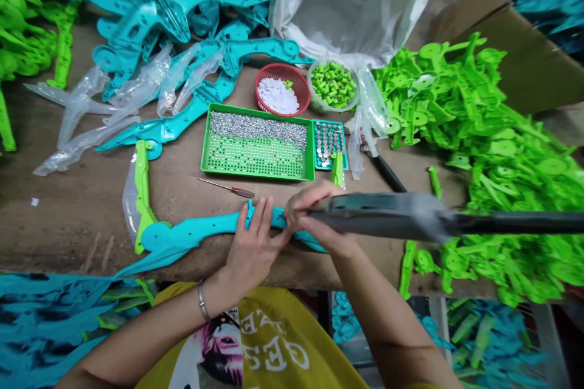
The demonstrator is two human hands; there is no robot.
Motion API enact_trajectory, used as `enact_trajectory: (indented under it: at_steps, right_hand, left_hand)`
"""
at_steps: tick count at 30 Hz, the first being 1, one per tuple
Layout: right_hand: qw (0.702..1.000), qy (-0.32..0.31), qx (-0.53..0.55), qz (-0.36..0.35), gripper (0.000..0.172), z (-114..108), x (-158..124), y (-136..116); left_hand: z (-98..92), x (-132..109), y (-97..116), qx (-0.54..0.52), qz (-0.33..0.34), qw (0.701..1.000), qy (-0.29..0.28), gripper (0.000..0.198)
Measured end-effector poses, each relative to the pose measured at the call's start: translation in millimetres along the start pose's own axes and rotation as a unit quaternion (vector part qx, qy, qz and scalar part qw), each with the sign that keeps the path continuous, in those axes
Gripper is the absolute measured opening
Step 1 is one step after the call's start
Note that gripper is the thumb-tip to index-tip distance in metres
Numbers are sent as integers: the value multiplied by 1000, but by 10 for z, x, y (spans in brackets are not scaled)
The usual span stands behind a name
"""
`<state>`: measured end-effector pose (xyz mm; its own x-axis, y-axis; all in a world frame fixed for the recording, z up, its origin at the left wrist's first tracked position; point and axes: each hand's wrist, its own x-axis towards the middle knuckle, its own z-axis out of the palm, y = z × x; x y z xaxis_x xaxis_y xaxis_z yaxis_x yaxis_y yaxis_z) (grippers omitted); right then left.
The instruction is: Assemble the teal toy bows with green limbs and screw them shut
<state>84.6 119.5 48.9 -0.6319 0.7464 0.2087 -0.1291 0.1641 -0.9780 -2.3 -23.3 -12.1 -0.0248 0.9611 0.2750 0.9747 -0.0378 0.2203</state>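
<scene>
- Fig. view: what I get from the head camera, looking down on the worktop [86, 225] and both hands.
- Work in hand: my view shows the hands together on a teal moulded plastic piece [201, 228], which lies flat on the near edge of the worktop, right in front of the person.
- Left hand [253, 243]: open, fingers spread and pressed on top of the teal moulded plastic piece, pinning it down rather than closing around it. A silver bangle [202, 301] sits at the wrist.
- Right hand [314, 213]: fingers curled at the far end of the same piece. I cannot tell whether it grips the piece or the tool beside it.
- Dark power tool [378, 216]: blurred, its long body crossing in from the right, its tip at the right hand. I cannot make out its exact kind.
- Within reach: a red-handled screwdriver [227, 188] lies just beyond the left hand. Farther on sit a green tray of silver screws [258, 140], a small teal tray of button cells [327, 143], a red basket of white discs [278, 90] and a clear bowl of small green parts [332, 85].
- Surrounds: heaped lime-green plastic pieces [497, 152] at right, more teal pieces [182, 12] at far left and centre.
</scene>
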Motion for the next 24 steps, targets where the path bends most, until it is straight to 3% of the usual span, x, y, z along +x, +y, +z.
enact_trajectory:
  at_steps: [2,4,6,12,24]
  right_hand:
    - [997,38,25,-63,23,-24,184,-24]
    - [986,118,38,-115,22,-40,363,16]
    - [978,168,24,-122,23,-50,491,111]
    - [984,169,2,-48,24,-59,537,370]
    - [987,146,15,-60,23,-30,609,334]
  left_hand:
    - [-12,14,1,-2,-1,1000,12,61]
    - [-22,22,3,-4,-8,1000,16,57]
    - [-30,25,6,-1,-9,1000,11,56]
    - [-42,27,10,23,-6,1000,6,59]
    - [-37,28,8,16,-5,1000,3,58]
